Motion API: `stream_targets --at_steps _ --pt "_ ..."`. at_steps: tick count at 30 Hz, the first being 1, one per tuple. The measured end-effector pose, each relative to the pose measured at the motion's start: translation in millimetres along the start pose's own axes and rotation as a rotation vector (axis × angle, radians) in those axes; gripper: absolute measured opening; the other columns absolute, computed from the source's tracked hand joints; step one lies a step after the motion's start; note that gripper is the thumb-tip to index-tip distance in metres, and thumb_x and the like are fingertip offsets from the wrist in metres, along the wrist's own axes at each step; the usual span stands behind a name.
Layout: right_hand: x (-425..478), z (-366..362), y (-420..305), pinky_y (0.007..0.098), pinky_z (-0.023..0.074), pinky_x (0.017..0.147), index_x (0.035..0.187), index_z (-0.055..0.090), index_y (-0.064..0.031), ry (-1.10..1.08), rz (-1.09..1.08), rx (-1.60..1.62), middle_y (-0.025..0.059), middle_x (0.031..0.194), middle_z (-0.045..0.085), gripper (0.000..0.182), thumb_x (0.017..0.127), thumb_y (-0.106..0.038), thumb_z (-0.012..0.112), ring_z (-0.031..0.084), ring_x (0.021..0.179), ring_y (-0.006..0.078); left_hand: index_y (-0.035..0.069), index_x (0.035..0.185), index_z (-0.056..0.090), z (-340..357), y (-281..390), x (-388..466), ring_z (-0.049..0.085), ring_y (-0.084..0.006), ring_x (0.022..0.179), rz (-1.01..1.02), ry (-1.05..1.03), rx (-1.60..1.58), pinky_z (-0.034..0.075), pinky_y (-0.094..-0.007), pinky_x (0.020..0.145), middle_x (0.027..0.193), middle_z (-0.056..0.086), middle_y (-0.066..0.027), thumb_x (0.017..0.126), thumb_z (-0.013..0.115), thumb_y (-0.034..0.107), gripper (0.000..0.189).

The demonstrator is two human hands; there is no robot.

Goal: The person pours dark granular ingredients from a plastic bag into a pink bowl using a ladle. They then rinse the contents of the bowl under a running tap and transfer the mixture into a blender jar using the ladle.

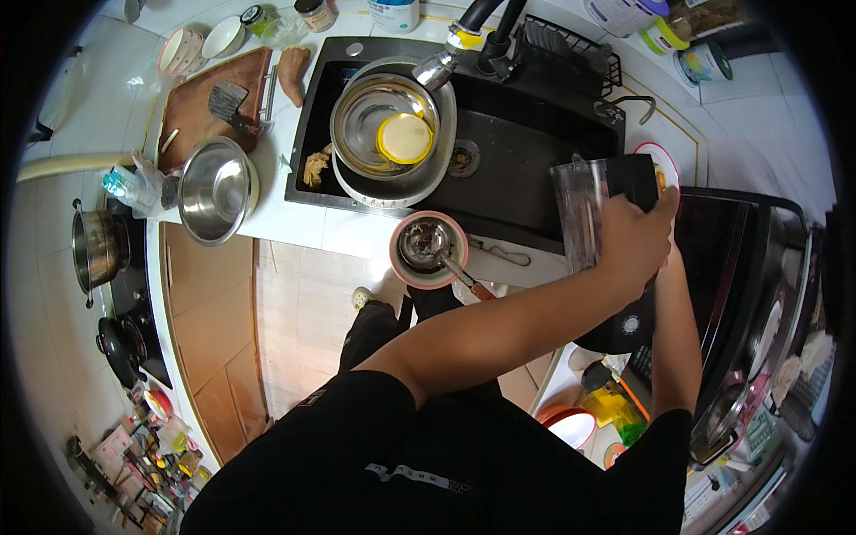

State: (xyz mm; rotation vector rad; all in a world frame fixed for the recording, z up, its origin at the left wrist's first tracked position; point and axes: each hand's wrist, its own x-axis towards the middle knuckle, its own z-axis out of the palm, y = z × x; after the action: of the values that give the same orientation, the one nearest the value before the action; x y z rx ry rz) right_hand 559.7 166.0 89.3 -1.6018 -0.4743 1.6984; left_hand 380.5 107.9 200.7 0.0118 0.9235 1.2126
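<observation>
A clear jug point(580, 217) with a black part point(635, 175), likely from a blender, is over the right end of the black sink point(521, 160). My left hand point(632, 234) grips its black part. My right hand point(667, 257) is mostly hidden behind my left hand and the jug, so its hold cannot be told. Below them is a black appliance base point(615, 328) with a silver knob. A pink-rimmed bowl point(396, 262) holding a metal ladle point(422, 244) with dark residue sits at the sink's front edge. Inside the sink, a steel bowl point(354, 110) contains a yellow-edged round item point(405, 137).
Left of the sink are a steel bowl point(215, 190), a wooden cutting board point(190, 117) with a spatula point(227, 100), and a brown root-like item point(292, 73). The faucet point(438, 70) overhangs the sink. A red-rimmed bowl point(659, 155) lies beyond my hands, beside a dark appliance point(722, 247).
</observation>
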Motion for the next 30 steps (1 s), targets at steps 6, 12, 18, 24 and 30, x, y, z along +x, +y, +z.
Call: stream_targets --at_steps 6,12,18,24,30 --pt "53 6 -7 0.0293 0.0439 0.087 0.118 0.055 -0.0085 -0.172 0.149 -0.243 0.0043 0.099 0.064 0.041 0.095 -0.041 0.046 0.060 0.089 0.0170 0.003 0.059 0.052 -4 19 41 0.047 -0.0149 0.049 -0.161 0.201 -0.202 0.038 -0.0303 0.049 0.058 0.052 -0.0061 0.084 0.069 0.028 0.039" --pt "68 1 1 0.0285 0.0442 0.087 0.115 0.055 -0.0112 -0.376 -0.001 -0.504 0.0030 0.104 0.061 0.032 0.095 -0.035 0.047 0.059 0.096 0.0164 0.004 0.066 0.049 -15 9 75 0.044 -0.0173 0.052 -0.201 0.277 -0.418 0.038 -0.0310 0.054 0.062 0.048 -0.0063 0.087 0.065 0.025 0.034" --pt "12 46 -3 0.0284 0.0451 0.086 0.112 0.056 -0.0107 -0.352 0.131 -0.337 0.0014 0.103 0.061 0.032 0.091 -0.035 0.051 0.058 0.096 0.0156 0.005 0.064 0.049 -24 13 74 0.044 -0.0184 0.049 -0.262 0.291 -0.476 0.038 -0.0328 0.052 0.059 0.048 -0.0069 0.088 0.064 0.026 0.035" --pt "-56 64 -40 0.0197 0.0427 0.073 0.103 0.058 -0.0108 -0.222 0.052 -0.408 -0.0005 0.092 0.062 0.047 0.089 -0.054 0.050 0.056 0.085 0.0043 0.003 0.062 0.053 -19 30 9 0.047 -0.0155 0.044 -0.140 0.028 -0.082 0.039 -0.0295 0.046 0.054 0.051 -0.0069 0.085 0.066 0.028 0.037" --pt "-212 58 -32 0.0367 0.0314 0.105 0.141 0.029 0.0050 -0.223 -0.812 -0.139 0.0215 0.140 0.040 0.079 0.091 -0.056 0.035 0.045 0.125 0.0288 0.002 0.064 0.056 -26 81 -147 0.049 -0.0108 0.040 0.076 -0.661 0.370 0.038 -0.0249 0.040 0.052 0.053 -0.0032 0.078 0.072 0.021 0.029"
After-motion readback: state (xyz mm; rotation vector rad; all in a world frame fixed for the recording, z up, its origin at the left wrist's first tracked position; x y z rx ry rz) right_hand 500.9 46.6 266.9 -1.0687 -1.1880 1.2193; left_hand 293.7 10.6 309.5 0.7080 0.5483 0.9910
